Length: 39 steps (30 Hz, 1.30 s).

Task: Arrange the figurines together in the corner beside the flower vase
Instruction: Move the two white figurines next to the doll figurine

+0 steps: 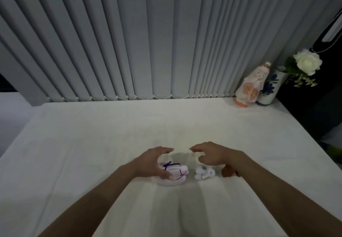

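Observation:
A white figurine with purple and red cords [175, 174] lies on the white table [92, 144], near the middle front. My left hand [155, 161] curves over its left side, fingers apart, thumb touching or nearly touching it. A small white cat figurine with grey marks [203, 174] sits just right of it. My right hand [216, 153] hovers above and behind the cat, fingers spread, holding nothing. A brown object [228, 171] peeks out beneath my right wrist. In the far right corner a tall doll figurine with pink flowers [250, 87] stands against the vase [269, 87].
The vase is white with blue painting and holds a white rose [308, 62]. Grey vertical blinds [148, 42] hang along the table's far edge. A dark area lies beyond the table's right edge.

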Motion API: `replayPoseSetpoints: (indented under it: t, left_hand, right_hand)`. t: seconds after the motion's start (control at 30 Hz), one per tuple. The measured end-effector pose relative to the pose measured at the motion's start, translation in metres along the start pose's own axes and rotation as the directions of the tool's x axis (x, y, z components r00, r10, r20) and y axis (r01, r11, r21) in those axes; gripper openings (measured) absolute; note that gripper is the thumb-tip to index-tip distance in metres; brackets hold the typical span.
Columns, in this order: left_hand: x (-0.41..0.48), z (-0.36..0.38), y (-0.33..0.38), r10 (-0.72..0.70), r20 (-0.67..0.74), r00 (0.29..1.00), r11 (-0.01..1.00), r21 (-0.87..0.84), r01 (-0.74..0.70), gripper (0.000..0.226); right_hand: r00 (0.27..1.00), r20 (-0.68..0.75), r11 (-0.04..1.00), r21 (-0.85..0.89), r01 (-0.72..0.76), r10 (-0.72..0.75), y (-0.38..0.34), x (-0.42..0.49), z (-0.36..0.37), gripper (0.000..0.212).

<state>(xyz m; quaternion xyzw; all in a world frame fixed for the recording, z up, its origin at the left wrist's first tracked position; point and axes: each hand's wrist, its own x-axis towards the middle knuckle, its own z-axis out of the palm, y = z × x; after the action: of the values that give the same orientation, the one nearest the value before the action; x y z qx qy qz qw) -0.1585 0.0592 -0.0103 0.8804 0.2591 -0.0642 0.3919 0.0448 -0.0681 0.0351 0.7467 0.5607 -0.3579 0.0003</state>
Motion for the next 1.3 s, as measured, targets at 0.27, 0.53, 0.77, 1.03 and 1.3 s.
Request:
replayPoseSetpoints:
  t: [0.27, 0.53, 0.77, 1.03, 1.3]
  left_hand:
    - [-0.007, 0.019, -0.001, 0.047, 0.032, 0.998, 0.984, 0.171, -0.052, 0.075]
    - [-0.004, 0.020, -0.006, 0.054, 0.051, 0.997, 0.961, 0.267, -0.066, 0.075]
    - [0.004, 0.016, -0.011, 0.059, 0.041, 0.997, 0.967, 0.245, -0.067, 0.068]
    - [0.057, -0.018, 0.012, 0.072, 0.002, 0.997, 0.982, 0.177, -0.071, 0.068]
    - [0.174, -0.045, 0.078, 0.167, 0.086, 0.982, 0.969, 0.170, -0.179, 0.060]
  right_hand:
    - [0.993, 0.111, 0.995, -0.101, -0.016, 0.027, 0.016, -0.011, 0.018, 0.066]
    - [0.999, -0.011, 0.985, -0.168, 0.033, -0.035, 0.030, -0.005, 0.038, 0.036]
    - [0.995, -0.041, 0.977, -0.193, 0.086, -0.096, 0.037, -0.001, 0.031, 0.035]
    - [0.962, -0.240, 0.987, -0.125, 0.102, -0.130, 0.067, 0.003, -0.016, 0.030]
    - [0.906, -0.423, 1.000, 0.020, -0.022, 0.029, 0.145, 0.011, -0.078, 0.033]
